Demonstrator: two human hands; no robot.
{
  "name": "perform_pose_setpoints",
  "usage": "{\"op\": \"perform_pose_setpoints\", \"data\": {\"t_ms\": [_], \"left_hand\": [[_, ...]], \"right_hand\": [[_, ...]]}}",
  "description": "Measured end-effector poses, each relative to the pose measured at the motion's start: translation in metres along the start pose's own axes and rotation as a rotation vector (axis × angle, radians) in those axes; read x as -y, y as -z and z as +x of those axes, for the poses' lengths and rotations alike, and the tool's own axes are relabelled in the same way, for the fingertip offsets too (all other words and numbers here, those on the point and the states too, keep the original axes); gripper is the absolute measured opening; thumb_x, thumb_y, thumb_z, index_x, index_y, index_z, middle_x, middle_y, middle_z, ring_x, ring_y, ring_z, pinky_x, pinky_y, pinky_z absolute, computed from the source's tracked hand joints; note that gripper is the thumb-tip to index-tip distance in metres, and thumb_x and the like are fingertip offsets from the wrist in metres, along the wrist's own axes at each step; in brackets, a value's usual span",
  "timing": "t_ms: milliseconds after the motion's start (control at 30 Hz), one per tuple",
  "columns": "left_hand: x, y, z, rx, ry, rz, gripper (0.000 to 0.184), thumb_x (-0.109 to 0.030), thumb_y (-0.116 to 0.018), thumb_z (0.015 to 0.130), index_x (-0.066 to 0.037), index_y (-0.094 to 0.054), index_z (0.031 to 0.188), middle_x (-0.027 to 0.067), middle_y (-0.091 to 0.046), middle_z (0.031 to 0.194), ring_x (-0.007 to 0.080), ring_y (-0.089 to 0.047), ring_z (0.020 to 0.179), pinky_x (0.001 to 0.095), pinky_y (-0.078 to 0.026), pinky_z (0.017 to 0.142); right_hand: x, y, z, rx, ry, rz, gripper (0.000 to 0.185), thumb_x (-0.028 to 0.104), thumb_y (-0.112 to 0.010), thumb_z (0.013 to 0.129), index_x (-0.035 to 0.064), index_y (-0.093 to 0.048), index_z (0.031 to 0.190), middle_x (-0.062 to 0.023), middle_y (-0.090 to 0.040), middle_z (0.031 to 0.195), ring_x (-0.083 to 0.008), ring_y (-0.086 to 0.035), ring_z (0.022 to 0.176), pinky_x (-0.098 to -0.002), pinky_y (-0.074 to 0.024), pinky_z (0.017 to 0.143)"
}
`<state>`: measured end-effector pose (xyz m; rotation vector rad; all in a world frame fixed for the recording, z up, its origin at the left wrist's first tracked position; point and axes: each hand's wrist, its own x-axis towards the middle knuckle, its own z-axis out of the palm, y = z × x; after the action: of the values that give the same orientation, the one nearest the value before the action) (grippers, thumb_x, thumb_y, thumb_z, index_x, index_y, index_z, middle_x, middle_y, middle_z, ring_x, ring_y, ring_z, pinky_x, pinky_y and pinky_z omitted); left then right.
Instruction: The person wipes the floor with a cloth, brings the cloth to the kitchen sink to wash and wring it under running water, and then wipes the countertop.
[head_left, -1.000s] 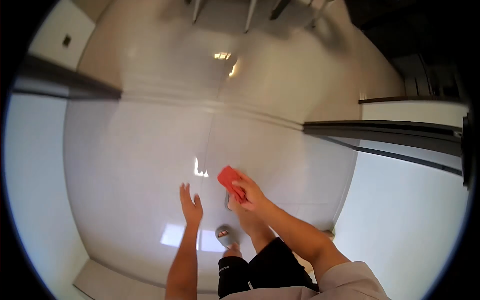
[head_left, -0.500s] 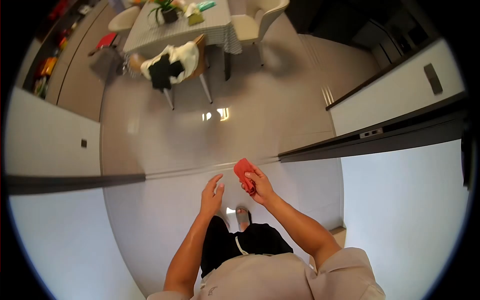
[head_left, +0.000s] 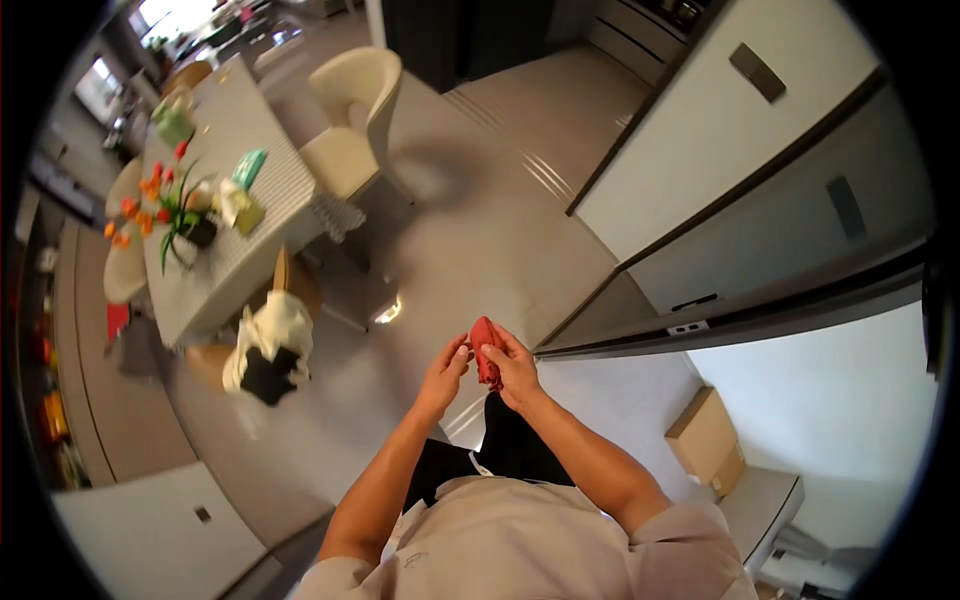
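Note:
A folded red cloth [head_left: 486,352] is gripped in my right hand [head_left: 515,372], the thumb pressed over its front and the fingers behind. Its lower end hangs bunched below the thumb. Close by on the left is my left hand [head_left: 443,378], fingers loosely curved and thumb apart, holding nothing. Its fingertips come right up to the cloth's edge; whether they touch it I cannot tell. Both hands are in front of my waist, above the floor.
A sliding glass door [head_left: 770,240] with a dark frame stands at right. To the left is a dining table [head_left: 270,175] with flowers [head_left: 170,205], and a cream chair [head_left: 350,150]. Clothes [head_left: 270,345] drape over a nearer chair. A cardboard box [head_left: 705,435] sits lower right.
My view has swung to the right and past the doorway, so the table now sits farther left. My left hand has come closer to the red cloth, which stays in my right hand.

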<state>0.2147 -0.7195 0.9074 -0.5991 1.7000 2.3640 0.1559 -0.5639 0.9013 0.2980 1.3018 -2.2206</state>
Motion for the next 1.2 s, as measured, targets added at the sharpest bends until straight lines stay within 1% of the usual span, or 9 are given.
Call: {"op": "perform_pose_setpoints", "data": {"t_ms": [333,467,500,600,733,867,1000,1033,1200], "left_hand": [[-0.138,0.001,0.274,0.213,0.070,0.087,0.053,-0.030,-0.056,0.112,-0.001,-0.047,0.156,0.0155,-0.062,0.143,0.0250,-0.062,0.128,0.0405,-0.052,0.108],[-0.207,-0.009,0.373,0.214,0.111,0.148,0.051,-0.028,-0.058,0.111,-0.002,-0.049,0.154,0.0158,-0.066,0.135,0.0222,-0.069,0.114,0.0359,-0.060,0.092],[-0.222,-0.016,0.397,0.210,0.119,0.101,0.052,-0.026,-0.062,0.109,-0.002,-0.050,0.153,0.0150,-0.067,0.130,0.0208,-0.071,0.106,0.0335,-0.061,0.081],[-0.259,-0.033,0.473,0.213,0.036,0.203,0.054,-0.025,-0.066,0.106,0.000,-0.049,0.152,0.0143,-0.067,0.129,0.0212,-0.070,0.105,0.0334,-0.061,0.079],[-0.304,-0.077,0.577,0.299,-0.001,0.261,0.054,-0.013,-0.069,0.103,0.000,-0.050,0.151,0.0110,-0.066,0.135,0.0215,-0.067,0.117,0.0349,-0.059,0.093],[-0.336,-0.141,0.697,0.489,-0.137,0.320,0.051,-0.010,-0.070,0.102,0.002,-0.053,0.148,0.0129,-0.068,0.127,0.0186,-0.068,0.107,0.0328,-0.059,0.090],[-0.403,-0.251,0.752,0.703,-0.154,0.294,0.047,-0.009,-0.068,0.103,0.001,-0.055,0.147,0.0108,-0.068,0.128,0.0176,-0.065,0.115,0.0327,-0.055,0.099],[-0.422,-0.281,0.755,0.796,-0.122,0.281,0.047,-0.005,-0.064,0.104,0.000,-0.053,0.149,0.0104,-0.066,0.132,0.0190,-0.063,0.121,0.0351,-0.052,0.106],[-0.468,-0.427,0.750,1.094,-0.172,0.188,0.045,-0.006,-0.062,0.105,-0.001,-0.052,0.149,0.0113,-0.063,0.137,0.0193,-0.061,0.123,0.0349,-0.052,0.105]], "right_hand": [[0.104,-0.038,0.236,-0.084,0.204,0.035,0.057,0.008,-0.071,0.100,0.0017,-0.052,0.154,-0.0093,-0.065,0.137,-0.0153,-0.065,0.114,-0.0306,-0.0553,0.095],[0.180,-0.052,0.322,-0.059,0.098,-0.025,0.057,0.016,-0.070,0.102,0.0038,-0.052,0.155,-0.0076,-0.066,0.135,-0.0137,-0.066,0.108,-0.0277,-0.0588,0.078],[0.198,-0.058,0.343,-0.068,0.119,0.002,0.056,0.020,-0.069,0.103,0.0063,-0.052,0.155,-0.0053,-0.069,0.128,-0.0106,-0.067,0.091,-0.0268,-0.0556,0.058],[0.264,-0.069,0.399,-0.086,0.090,-0.003,0.057,0.023,-0.063,0.106,0.0085,-0.047,0.159,-0.0029,-0.070,0.125,-0.0066,-0.060,0.071,-0.0228,-0.0446,0.048],[0.322,-0.047,0.485,-0.167,0.180,-0.018,0.056,0.027,-0.062,0.108,0.0103,-0.047,0.159,-0.0042,-0.070,0.123,-0.0093,-0.067,0.079,-0.0258,-0.0534,0.052],[0.395,-0.021,0.558,-0.347,0.449,0.010,0.055,0.027,-0.063,0.108,0.0100,-0.048,0.158,-0.0061,-0.067,0.128,-0.0106,-0.069,0.087,-0.0269,-0.0558,0.054],[0.485,0.007,0.582,-0.598,0.779,0.080,0.054,0.023,-0.063,0.108,0.0035,-0.048,0.156,-0.0094,-0.060,0.142,-0.0165,-0.060,0.126,-0.0332,-0.0547,0.100],[0.516,0.009,0.570,-0.635,0.800,0.106,0.054,0.021,-0.063,0.108,0.0006,-0.047,0.156,-0.0104,-0.058,0.146,-0.0180,-0.055,0.134,-0.0338,-0.0443,0.114],[0.635,0.061,0.527,-1.037,1.119,-0.277,0.049,0.027,-0.061,0.109,0.0001,-0.055,0.148,-0.0200,-0.052,0.153,-0.0248,-0.053,0.137,-0.0372,-0.0436,0.114]]}}
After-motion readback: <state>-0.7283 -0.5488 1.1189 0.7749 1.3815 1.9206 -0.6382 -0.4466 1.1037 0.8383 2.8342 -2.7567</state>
